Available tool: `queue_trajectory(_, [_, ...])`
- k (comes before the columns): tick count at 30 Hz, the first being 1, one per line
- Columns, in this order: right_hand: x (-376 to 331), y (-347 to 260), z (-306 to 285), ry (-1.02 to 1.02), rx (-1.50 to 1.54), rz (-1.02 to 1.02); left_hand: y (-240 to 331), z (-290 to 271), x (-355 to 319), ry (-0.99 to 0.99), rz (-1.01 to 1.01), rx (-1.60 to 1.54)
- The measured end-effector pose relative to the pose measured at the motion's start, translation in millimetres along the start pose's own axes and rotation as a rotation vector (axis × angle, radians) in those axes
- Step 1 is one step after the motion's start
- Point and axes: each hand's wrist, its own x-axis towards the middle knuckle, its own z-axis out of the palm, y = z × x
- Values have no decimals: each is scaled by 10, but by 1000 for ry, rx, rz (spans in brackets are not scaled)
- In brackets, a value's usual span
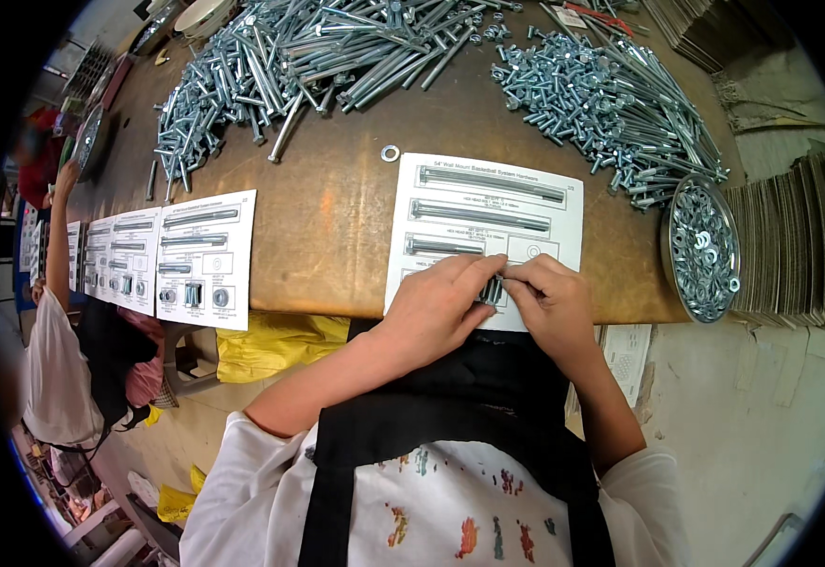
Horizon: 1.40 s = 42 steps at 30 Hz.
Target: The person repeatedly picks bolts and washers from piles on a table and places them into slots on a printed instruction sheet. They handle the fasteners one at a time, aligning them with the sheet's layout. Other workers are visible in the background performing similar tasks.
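A white printed card point(565, 215) lies at the table's front edge in front of me. Three long bolts are laid across it, the top one point(493, 185) longest and the third point(442, 248) shortest. My left hand point(439, 300) and my right hand point(556, 304) meet over the card's lower half. Between their closed fingers and thumbs show a few short bolts point(493, 291), standing side by side. The fingers hide part of these bolts and the cells beneath. A loose washer point(391, 153) sits by the card's upper left corner.
Heaps of long bolts point(356, 57) and short bolts point(563, 90) cover the far table. At right stands a metal bowl point(669, 260) of washers, beside stacked cardboard point(790, 246). More filled cards point(206, 274) line the left edge, where another person's arm point(58, 231) reaches out.
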Motion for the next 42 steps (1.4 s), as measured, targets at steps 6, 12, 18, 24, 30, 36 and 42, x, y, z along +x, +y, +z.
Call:
queue_trajectory(6, [5,65,24,25,-16,-98,-79,49,-19,16,42,-21])
queue_trajectory(12, [-24,148,3,-34,-181,-213,-148,85,-78,-16,48,-3])
queue_trajectory(18, [703,-17,-401,104,-116,-91,-81,-346,19,187,82,-19])
queue_trajectory(24, [2462,320,-375,86,-432,-262,-469,-780,455,446,-61,-64])
queue_trajectory(30, [3492,829,3,-42,-758,-277,-780,-817,370,513,-117,-99])
queue_trajectory(36, [3623,821,86,-95,-811,-279,-842,-765,105,520,-263,-168])
queue_trajectory(42, [3292,650,-59,199,-582,-391,-1012,-557,-4,632,-190,-126])
